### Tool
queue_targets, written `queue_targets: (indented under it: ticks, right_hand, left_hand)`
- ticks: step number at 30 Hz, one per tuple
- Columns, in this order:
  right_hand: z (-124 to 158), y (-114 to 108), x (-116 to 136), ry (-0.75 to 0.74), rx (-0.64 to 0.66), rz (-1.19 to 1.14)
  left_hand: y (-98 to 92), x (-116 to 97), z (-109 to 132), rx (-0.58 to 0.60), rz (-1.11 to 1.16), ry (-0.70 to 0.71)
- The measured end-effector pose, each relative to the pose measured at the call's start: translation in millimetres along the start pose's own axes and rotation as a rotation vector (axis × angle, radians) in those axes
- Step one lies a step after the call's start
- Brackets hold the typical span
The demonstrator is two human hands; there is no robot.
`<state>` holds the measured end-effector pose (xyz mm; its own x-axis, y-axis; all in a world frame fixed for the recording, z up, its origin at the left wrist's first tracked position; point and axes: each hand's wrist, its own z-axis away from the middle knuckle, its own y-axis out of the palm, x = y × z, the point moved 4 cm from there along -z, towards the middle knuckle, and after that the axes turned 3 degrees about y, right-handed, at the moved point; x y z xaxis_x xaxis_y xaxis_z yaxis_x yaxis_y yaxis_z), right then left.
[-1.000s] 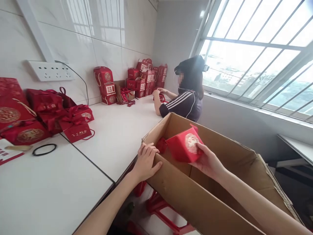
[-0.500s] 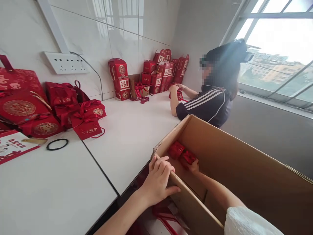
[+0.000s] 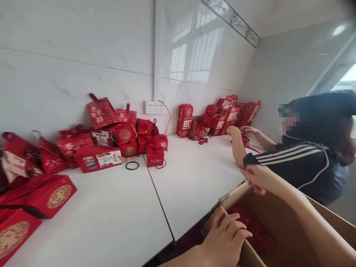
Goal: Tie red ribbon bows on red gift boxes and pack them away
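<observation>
Cardboard box [image 3: 268,211]: right hand [image 3: 257,178] out, empty (left hand [image 3: 226,237] still grips).

White table [image 3: 111,222] bears red gift boxes [image 3: 97,157] and a black ring [image 3: 132,165].

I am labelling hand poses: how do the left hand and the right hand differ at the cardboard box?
The left hand grips the near edge of the cardboard box; the right hand hovers above it, touching nothing. The left hand's fingers curl over the edge; the right hand's fingers are loosely bent. Both are bare.
</observation>
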<state>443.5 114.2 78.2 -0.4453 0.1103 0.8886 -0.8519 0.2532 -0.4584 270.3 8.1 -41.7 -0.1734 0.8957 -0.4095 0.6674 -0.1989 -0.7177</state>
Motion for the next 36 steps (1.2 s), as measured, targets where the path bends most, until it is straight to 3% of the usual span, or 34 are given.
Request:
queue_targets:
  ticks: [1,3,5,7,9,12,16,18,21,24,27,29,34,36]
  right_hand:
    - [-5.9,26.9,27.7,-0.049,0.047,0.076]
    - [-8.4,96.0,76.4,-0.222,0.156,0.468]
    - [-3.5,173.0,107.0,-0.330,0.290,0.692]
    - [0.8,238.8,123.0,-0.336,0.304,0.722]
    - [2.5,288.5,128.8,-0.291,0.289,0.738]
    - [2.7,328.0,131.5,-0.212,0.234,0.718]
    - [10.7,332.6,135.6,-0.133,0.137,0.668]
    - [25.6,326.3,137.1,-0.122,0.107,0.652]
    - [70.5,315.8,138.0,-0.177,0.035,0.630]
    - [137.5,308.9,136.5,-0.277,-0.021,0.616]
    - [199.9,305.3,130.4,-0.300,0.238,0.560]
    - [223.7,295.5,129.6,-0.295,0.392,0.459]
    - [212.9,273.9,125.4,-0.356,0.377,0.436]
    - [208.9,281.9,115.6,-0.436,0.513,0.370]
  left_hand:
    - [-0.8,-2.8,2.4,0.005,-0.023,0.007]
    - [-3.1,-9.5,13.1,-0.004,-0.091,-0.021]
    - [-6.7,-15.6,32.2,-0.036,-0.169,-0.056]
    - [-12.8,-18.5,57.3,-0.053,-0.237,-0.046]
    - [-25.4,-16.1,84.6,-0.037,-0.288,-0.038]
    - [-64.2,-8.9,123.9,-0.001,-0.298,-0.150]
    - [-136.8,-17.2,169.9,0.020,-0.158,-0.356]
    - [-171.7,-20.9,190.9,-0.082,-0.114,-0.494]
    - [-207.9,-16.4,217.7,-0.339,-0.113,-0.631]
    - [-221.5,-4.4,239.1,-0.603,-0.101,-0.722]
    - [-223.8,3.6,258.8,-0.736,-0.048,-0.822]
    - [-227.7,4.3,272.2,-0.773,-0.018,-0.890]
    - [-246.6,-1.7,294.8,-0.849,0.074,-1.002]
    - [-250.1,-4.7,293.9,-0.816,0.169,-0.936]
